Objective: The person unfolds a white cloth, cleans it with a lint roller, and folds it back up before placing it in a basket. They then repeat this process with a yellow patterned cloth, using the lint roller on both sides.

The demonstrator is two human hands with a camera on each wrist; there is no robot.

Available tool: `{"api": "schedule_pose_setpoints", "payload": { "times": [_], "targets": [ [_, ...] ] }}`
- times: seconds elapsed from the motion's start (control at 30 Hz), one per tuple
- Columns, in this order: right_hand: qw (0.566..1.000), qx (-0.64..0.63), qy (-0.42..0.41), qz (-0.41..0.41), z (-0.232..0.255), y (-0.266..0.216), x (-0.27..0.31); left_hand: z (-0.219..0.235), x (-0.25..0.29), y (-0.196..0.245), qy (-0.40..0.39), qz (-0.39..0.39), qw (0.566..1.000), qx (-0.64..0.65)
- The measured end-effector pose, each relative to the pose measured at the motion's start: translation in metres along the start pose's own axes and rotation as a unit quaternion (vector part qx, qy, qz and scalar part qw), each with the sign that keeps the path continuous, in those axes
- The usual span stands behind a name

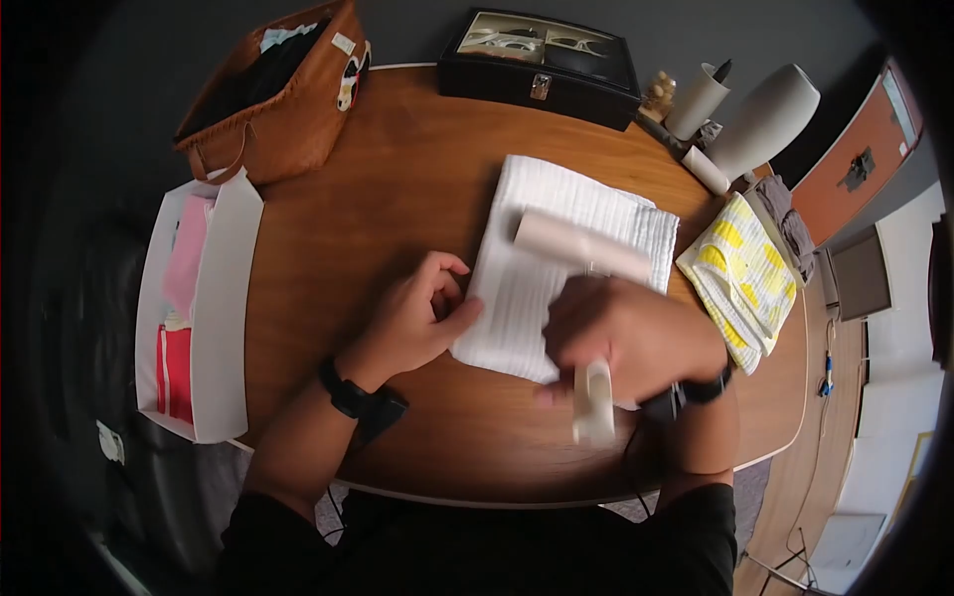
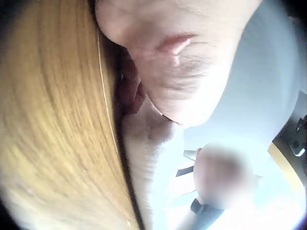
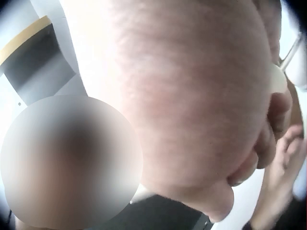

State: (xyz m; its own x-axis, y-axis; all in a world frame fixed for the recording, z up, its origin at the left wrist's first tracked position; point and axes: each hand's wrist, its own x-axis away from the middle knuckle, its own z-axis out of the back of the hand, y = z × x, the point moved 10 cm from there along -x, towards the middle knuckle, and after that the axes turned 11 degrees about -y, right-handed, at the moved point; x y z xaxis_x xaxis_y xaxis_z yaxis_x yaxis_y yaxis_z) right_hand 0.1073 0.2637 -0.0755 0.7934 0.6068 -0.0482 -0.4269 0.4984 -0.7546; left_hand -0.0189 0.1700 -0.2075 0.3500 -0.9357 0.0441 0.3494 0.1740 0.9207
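A folded white cloth (image 1: 512, 308) lies on the table. Just over it is a pale roller (image 1: 581, 244), blurred, whose light handle (image 1: 594, 407) the right hand (image 1: 636, 328) grips with curled fingers. The left hand (image 1: 412, 313) is at the cloth's left edge, fingers loosely bent, thumb touching the edge. In the left wrist view the left hand (image 2: 182, 62) is close above the wooden surface, beside the white cloth (image 2: 144, 158). The right hand (image 3: 192, 96) fills much of the right wrist view, with a small part of the handle (image 3: 278, 80) showing past its fingers.
A white box (image 1: 224, 318) with pink and red cloths stands left, below a brown basket (image 1: 288, 139). A black glasses case (image 1: 542, 94) is at the back. A yellow-patterned cloth (image 1: 740, 278) lies right; a white vase (image 1: 770, 119) and pale cylinder (image 1: 706, 170) are behind it.
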Motion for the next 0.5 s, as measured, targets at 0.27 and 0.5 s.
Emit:
{"api": "schedule_pose_setpoints", "payload": {
  "times": [0.27, 0.5],
  "targets": [
    [0.997, -0.074, -0.006, -0.001, 0.017, 0.007, 0.020, 0.017, -0.018, -0.028, 0.084, 0.070, 0.989, 0.100],
    [0.976, -0.074, -0.171, 0.116, -0.070, -0.066, 0.010, 0.024, -0.117, -0.049, 0.072, 0.105, 0.992, 0.022]
  ]
}}
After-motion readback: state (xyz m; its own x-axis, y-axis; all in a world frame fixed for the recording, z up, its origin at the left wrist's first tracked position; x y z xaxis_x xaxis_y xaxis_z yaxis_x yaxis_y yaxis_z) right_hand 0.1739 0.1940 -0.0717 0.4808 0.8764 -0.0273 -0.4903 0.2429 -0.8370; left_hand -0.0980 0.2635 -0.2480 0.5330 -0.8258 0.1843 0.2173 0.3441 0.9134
